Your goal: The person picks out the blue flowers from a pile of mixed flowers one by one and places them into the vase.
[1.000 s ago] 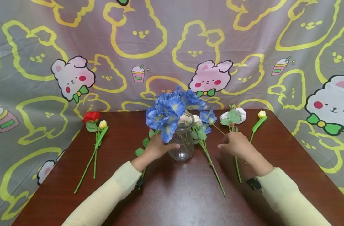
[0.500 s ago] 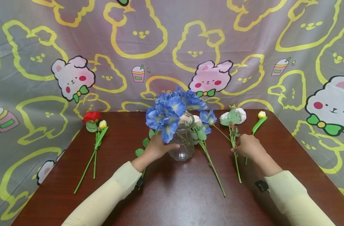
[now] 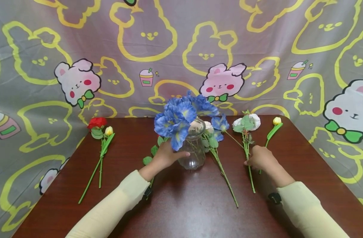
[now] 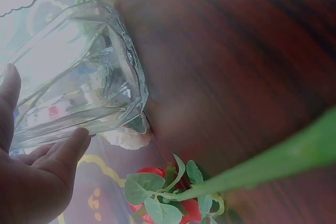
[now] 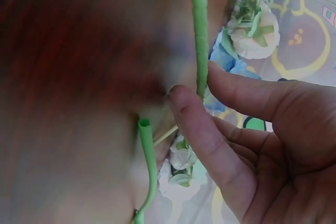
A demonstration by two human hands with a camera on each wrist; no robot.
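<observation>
A clear glass vase (image 3: 191,161) stands mid-table with blue flowers (image 3: 176,115) spreading over its mouth. My left hand (image 3: 164,157) holds it from the left, thumb across the near side; the left wrist view shows the thumb and fingers on either side of the faceted glass (image 4: 100,72). At the right, white flowers (image 3: 254,122) lie with leaves and a long green stem. My right hand (image 3: 264,162) is at that stem, low on its length. Seen from the right wrist, the green stem (image 5: 199,30) runs between thumb and forefinger, which pinch it.
A yellow tulip (image 3: 276,121) lies to the right of my right hand. Between vase and hand lie a pale flower (image 3: 208,126) and a small blue flower (image 3: 219,123). Far left are a red flower (image 3: 97,123) and another yellow tulip (image 3: 109,131). A patterned cloth (image 3: 169,33) hangs behind.
My right hand has moved right and slightly toward me, to the white flowers' stem, and its fingers have closed on it. My left hand and the vase have stayed in place.
</observation>
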